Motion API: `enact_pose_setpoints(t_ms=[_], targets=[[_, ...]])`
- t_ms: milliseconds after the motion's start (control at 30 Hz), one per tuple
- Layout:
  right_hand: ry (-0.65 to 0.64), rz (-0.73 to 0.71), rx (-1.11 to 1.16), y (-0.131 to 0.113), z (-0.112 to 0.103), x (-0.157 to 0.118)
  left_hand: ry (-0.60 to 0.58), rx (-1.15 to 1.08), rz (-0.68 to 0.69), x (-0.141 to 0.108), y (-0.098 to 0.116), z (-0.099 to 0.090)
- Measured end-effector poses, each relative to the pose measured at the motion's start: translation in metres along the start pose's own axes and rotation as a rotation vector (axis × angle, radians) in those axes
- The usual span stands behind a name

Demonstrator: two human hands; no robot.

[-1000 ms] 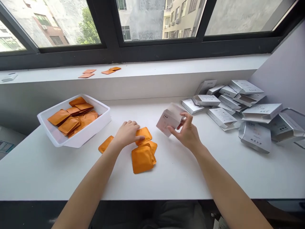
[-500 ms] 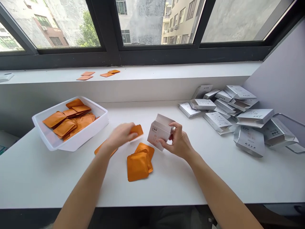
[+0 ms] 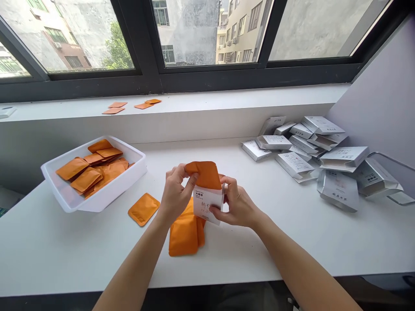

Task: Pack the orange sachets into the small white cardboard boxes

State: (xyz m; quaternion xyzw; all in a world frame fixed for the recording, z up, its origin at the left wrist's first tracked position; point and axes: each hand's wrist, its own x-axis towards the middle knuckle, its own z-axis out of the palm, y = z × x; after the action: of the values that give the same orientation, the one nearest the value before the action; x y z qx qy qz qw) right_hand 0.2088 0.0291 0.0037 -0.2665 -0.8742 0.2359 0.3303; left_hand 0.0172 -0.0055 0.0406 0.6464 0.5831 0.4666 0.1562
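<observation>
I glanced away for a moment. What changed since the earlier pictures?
The left hand lifted an orange sachet off the table to the open top of the white carton, which the right hand holds upright. The white tray and the silver cartons stayed put.

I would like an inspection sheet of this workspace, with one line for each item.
Surface: white table under a window sill.
Job's things: orange sachet at the open top of a white carton.
Clutter: white plastic tray holding more orange sachets; one loose sachet; sachet stack below the hands; heap of silver-lined cartons at right.
Hands: left hand pinches the sachet; right hand grips the carton.
Cables: nothing seen.
Surroundings: dark window frame, buildings outside, three or four sachets on the sill.
</observation>
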Motion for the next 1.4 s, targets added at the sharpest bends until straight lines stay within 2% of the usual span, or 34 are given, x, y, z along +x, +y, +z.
enact_pose_setpoints(t_ms=[100, 233, 333, 433, 533, 600, 667, 767, 867, 967, 1033, 1133, 1200, 1300, 1400], targets=[[0.035, -0.039, -0.044, -0.001, -0.001, 0.001, -0.083, 0.22, 0.104, -0.001, -0.005, -0.009], [0.085, -0.085, -0.099, -0.003, -0.005, 0.002, -0.199, 0.298, 0.209, -0.002, -0.004, -0.017], [0.102, -0.114, -0.131, -0.003, -0.004, 0.002, -0.151, 0.3, 0.265, -0.001, -0.005, -0.018], [0.156, -0.146, -0.18, -0.001, -0.001, 0.003, -0.091, 0.408, 0.357, 0.0, -0.007, -0.016], [0.201, -0.133, -0.226, 0.002, -0.002, 0.004, -0.059, 0.507, 0.435, 0.002, -0.009, -0.024], [0.256, -0.089, -0.265, 0.005, -0.006, 0.005, -0.015, 0.526, 0.386, 0.001, -0.011, -0.038], [0.302, -0.032, -0.274, 0.007, -0.012, 0.005, -0.033, 0.546, 0.277, -0.005, -0.013, -0.055], [0.353, 0.039, -0.227, 0.011, -0.019, 0.004, -0.248, 0.598, 0.148, -0.031, -0.018, -0.071], [0.355, 0.082, -0.242, 0.013, -0.016, 0.003, -0.432, 0.63, 0.104, -0.065, -0.024, -0.068], [0.271, 0.048, -0.307, 0.013, -0.008, 0.003, -0.523, 0.599, 0.075, -0.086, -0.029, -0.059], [0.248, 0.044, -0.31, 0.012, -0.006, 0.003, -0.537, 0.543, 0.013, -0.09, -0.032, -0.058], [0.252, 0.104, -0.272, 0.011, -0.006, 0.004, -0.457, 0.395, -0.114, -0.083, -0.038, -0.066], [0.228, 0.116, -0.266, 0.012, -0.007, 0.003, -0.352, 0.225, -0.177, -0.075, -0.041, -0.071], [0.161, 0.093, -0.258, 0.012, -0.007, 0.002, -0.082, -0.125, -0.293, -0.064, -0.042, -0.07], [0.132, 0.072, -0.244, 0.011, -0.005, 0.002, 0.157, -0.464, -0.409, -0.059, -0.041, -0.056]])
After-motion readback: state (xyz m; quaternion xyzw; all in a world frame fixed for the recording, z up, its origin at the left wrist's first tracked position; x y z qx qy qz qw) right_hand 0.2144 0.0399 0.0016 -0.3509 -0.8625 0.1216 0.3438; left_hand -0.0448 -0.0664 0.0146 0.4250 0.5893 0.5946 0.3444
